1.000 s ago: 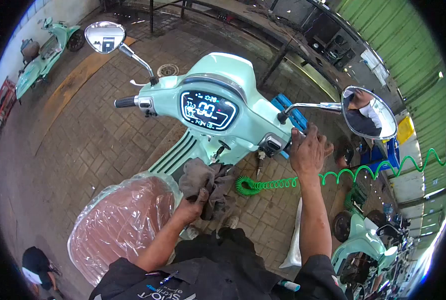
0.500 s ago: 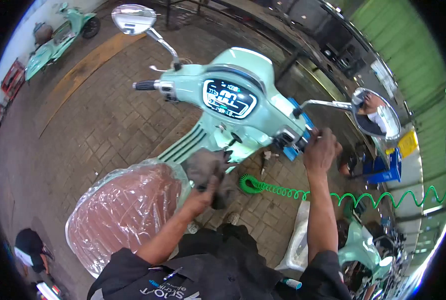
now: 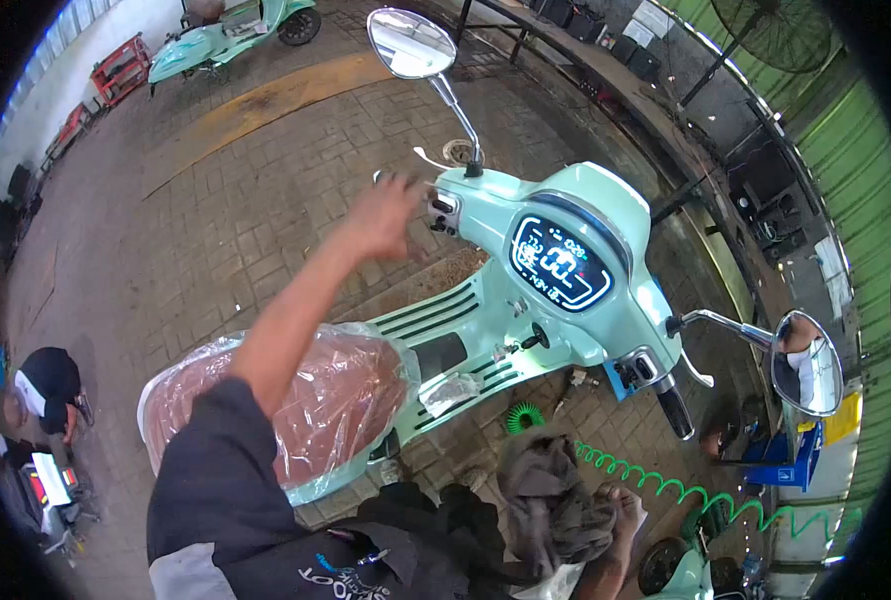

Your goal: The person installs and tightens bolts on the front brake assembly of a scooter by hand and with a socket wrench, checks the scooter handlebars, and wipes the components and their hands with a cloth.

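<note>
Left hand (image 3: 391, 217) at handlebar (image 3: 491, 203), seat (image 3: 341, 405) behind; cloth (image 3: 554, 490) in right hand (image 3: 626, 512)

We're in a workshop: 1 mint scooter (image 3: 572, 349) near us, 1 parked scooter (image 3: 191, 57) beyond, a long bench (image 3: 628, 98), a coiled hose (image 3: 525, 417).

Moved the left hand (image 3: 381, 222) from the grey cloth (image 3: 551, 490) up to the handlebar (image 3: 494, 203), left of the display (image 3: 561, 262). Took the right hand (image 3: 622, 512) off the grip (image 3: 677, 408) right of the display, leaving that bare. Now holding the cloth in the right hand, below the display. Brought into view a clear plastic packet (image 3: 451, 394), below left of the display.
</note>
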A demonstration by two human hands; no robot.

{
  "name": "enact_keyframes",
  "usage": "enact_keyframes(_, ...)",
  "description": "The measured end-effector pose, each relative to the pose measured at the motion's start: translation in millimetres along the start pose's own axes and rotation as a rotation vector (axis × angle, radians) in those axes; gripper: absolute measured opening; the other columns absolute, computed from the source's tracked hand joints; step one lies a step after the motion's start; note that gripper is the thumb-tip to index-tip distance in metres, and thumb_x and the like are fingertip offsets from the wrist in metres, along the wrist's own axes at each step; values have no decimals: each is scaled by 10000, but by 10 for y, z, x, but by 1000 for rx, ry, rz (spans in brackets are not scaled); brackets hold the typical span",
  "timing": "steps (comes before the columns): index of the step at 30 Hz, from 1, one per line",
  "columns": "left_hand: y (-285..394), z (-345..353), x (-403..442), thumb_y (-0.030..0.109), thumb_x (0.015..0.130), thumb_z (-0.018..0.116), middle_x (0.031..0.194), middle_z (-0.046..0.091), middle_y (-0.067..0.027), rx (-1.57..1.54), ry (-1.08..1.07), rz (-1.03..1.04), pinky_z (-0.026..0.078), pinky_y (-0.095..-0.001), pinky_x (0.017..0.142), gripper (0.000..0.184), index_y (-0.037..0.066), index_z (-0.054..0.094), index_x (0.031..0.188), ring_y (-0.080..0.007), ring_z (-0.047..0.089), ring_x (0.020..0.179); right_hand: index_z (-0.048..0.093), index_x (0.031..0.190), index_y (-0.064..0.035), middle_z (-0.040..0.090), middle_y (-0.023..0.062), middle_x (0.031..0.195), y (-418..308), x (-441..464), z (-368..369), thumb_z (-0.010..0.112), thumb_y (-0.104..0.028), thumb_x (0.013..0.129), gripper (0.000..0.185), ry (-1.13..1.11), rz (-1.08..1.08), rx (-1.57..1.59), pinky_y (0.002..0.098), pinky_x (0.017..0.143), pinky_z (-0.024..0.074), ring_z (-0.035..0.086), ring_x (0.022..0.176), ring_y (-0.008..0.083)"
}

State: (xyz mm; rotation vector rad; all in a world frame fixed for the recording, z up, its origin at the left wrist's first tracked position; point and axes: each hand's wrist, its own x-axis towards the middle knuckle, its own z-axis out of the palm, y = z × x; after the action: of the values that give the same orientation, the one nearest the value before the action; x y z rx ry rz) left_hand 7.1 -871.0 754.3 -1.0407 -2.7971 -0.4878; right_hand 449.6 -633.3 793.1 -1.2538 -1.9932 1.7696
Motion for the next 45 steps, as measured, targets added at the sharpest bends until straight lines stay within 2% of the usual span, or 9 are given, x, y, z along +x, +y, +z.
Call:
enact_keyframes(5,-479,406,830,326,487,841,1417,292,-168,102,-28,155,247,-496,1079,1017,123,346,1352,-354,218,1342,574,969,-24,609,64,844,1174,-96,-215,608,-221,862,227,-119,211,302,297,648,469,581,721,160)
enact_keyframes(11,-433,463,894,212,543,712,1125,547,-99,234,158,314,264,-453,1028,585,124,555,1100,-287,432,1151,519,1102,12,503,-9,625,1478,-400,-222,518,-171,931,251,27,372,594,235,398,337,397,434,61)
enact_keyframes(14,-359,386,847,191,555,695,1001,590,-85,230,115,223,291,-424,977,464,124,581,999,-270,461,1080,499,1176,7,585,55,796,1521,-385,-287,498,-183,940,303,18,458,714,257,510,437,557,611,129)
enact_keyframes(16,-399,446,838,175,559,680,912,607,-59,219,101,175,303,-405,925,381,127,586,925,-261,474,1009,547,947,-29,588,61,770,1161,-326,-115,573,-196,877,184,106,348,624,289,600,471,585,678,156)
enact_keyframes(20,-435,537,846,170,567,676,900,611,-49,227,94,155,310,-405,897,374,133,587,928,-257,468,1009,544,948,-23,569,47,709,1069,-299,-87,565,-186,884,176,30,372,599,286,566,470,571,612,153)
enact_keyframes(26,-476,596,789,180,546,701,1011,589,-41,191,484,215,325,-421,887,428,139,581,956,-266,450,1040,550,924,-10,560,45,660,1243,-268,-73,596,-190,868,194,-26,377,572,286,543,465,557,568,152)
enact_keyframes(28,-475,566,825,186,535,709,1028,570,-37,160,269,218,332,-428,874,447,139,577,959,-277,452,1031,556,912,-5,574,58,676,1300,-248,-60,621,-202,853,215,22,332,481,287,550,471,576,589,163)
enact_keyframes(37,-486,570,822,162,553,670,849,567,-49,105,185,133,330,-403,819,292,122,542,813,-246,512,916,576,924,4,618,99,795,1196,-339,-11,628,-197,849,221,9,394,532,345,646,516,622,697,214)
enact_keyframes(45,-445,598,783,160,549,687,989,571,-47,69,423,122,324,-421,867,463,142,577,999,-259,481,1017,574,930,12,632,126,858,1363,-336,-13,627,-192,849,226,-35,407,538,377,699,521,625,772,240)
